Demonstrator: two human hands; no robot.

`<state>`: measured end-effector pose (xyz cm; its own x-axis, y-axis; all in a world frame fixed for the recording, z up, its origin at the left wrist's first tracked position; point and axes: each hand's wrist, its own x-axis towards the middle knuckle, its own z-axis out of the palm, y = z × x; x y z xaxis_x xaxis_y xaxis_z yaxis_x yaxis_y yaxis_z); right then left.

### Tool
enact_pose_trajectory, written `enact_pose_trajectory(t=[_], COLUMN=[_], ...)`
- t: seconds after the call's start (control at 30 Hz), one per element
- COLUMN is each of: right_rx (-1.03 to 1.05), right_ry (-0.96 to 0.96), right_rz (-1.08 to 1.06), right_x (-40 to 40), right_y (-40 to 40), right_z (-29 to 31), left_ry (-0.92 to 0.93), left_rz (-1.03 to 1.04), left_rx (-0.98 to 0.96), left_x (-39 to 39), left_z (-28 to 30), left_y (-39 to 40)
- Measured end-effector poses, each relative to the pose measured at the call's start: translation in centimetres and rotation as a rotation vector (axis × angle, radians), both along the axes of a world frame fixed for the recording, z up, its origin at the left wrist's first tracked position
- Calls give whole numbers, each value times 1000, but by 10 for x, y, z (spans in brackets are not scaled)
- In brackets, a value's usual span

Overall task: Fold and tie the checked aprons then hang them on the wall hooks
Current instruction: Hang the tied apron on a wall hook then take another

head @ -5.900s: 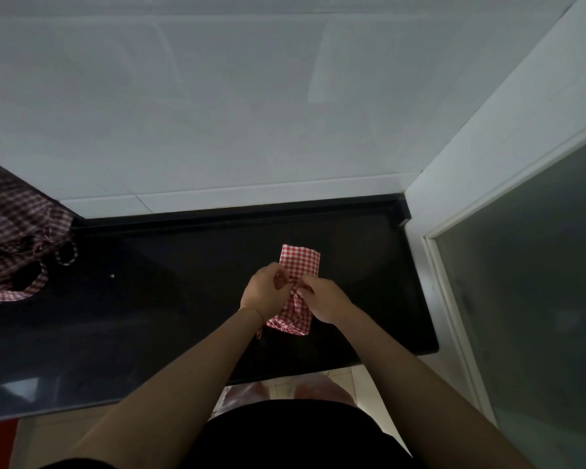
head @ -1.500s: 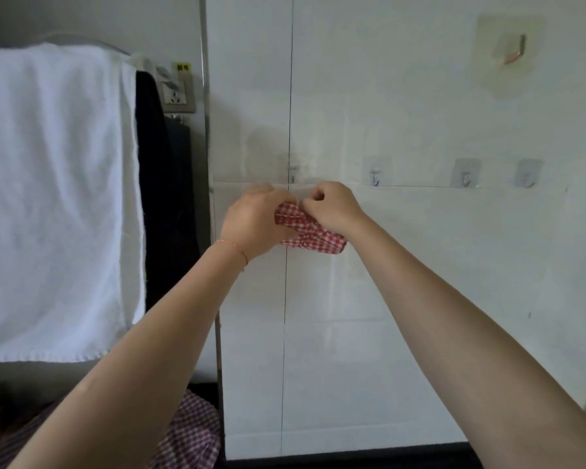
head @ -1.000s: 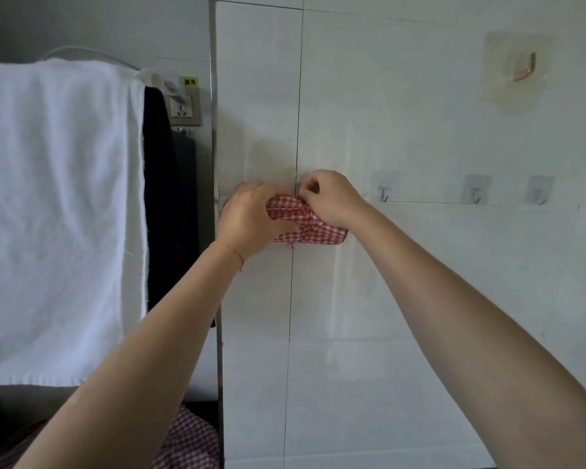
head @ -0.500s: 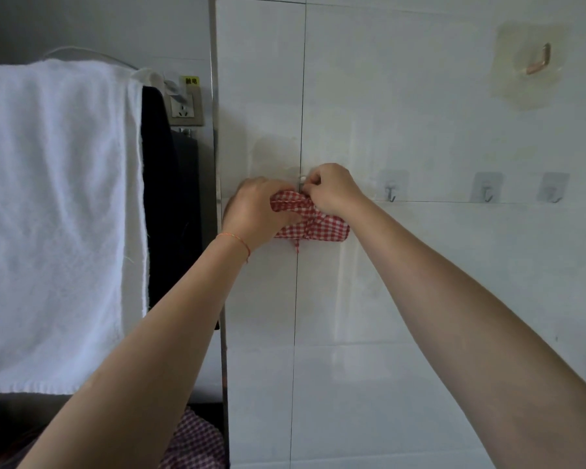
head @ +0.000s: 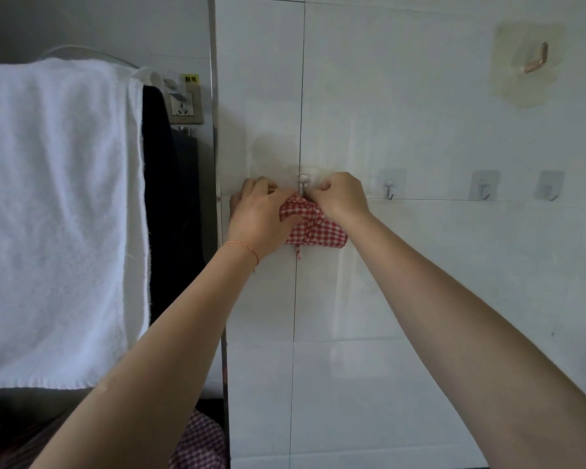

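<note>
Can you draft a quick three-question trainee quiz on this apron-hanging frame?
1. True or false: both hands grip the red checked apron bundle.
2. Which hook is the bundle held at? A. the leftmost small hook B. the copper hook C. the rightmost small hook
3. What hangs left of the tiled wall?

Key
1. True: left hand and right hand both hold it.
2. A
3. A white towel.
</note>
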<state>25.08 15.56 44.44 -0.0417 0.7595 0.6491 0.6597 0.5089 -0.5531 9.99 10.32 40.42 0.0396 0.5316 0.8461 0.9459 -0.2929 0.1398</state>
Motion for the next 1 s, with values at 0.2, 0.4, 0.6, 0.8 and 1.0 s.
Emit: enact_pose_trajectory(t=[0.2,0.4,0.6,0.8,1.0], right_rx=[84,101,-205,-764,-1034], right_ry=[109,430,477,204,-76], right_rz=[56,-105,-103,211,327], right_x=[5,29,44,54,4], right_y=[-9,-16,-27,-45,-79], right_z=[-29,-65,-153,-278,-374], left_ry=[114,107,70,-37,-225], left_rz=[176,-29,124,190,280], left_rx=[88,304,-689,-954,-1054], left_x=[20,50,62,53,-2], left_z=[-17,-62,-135,-231,-322], left_y=[-1,-26,-25,-48,-90])
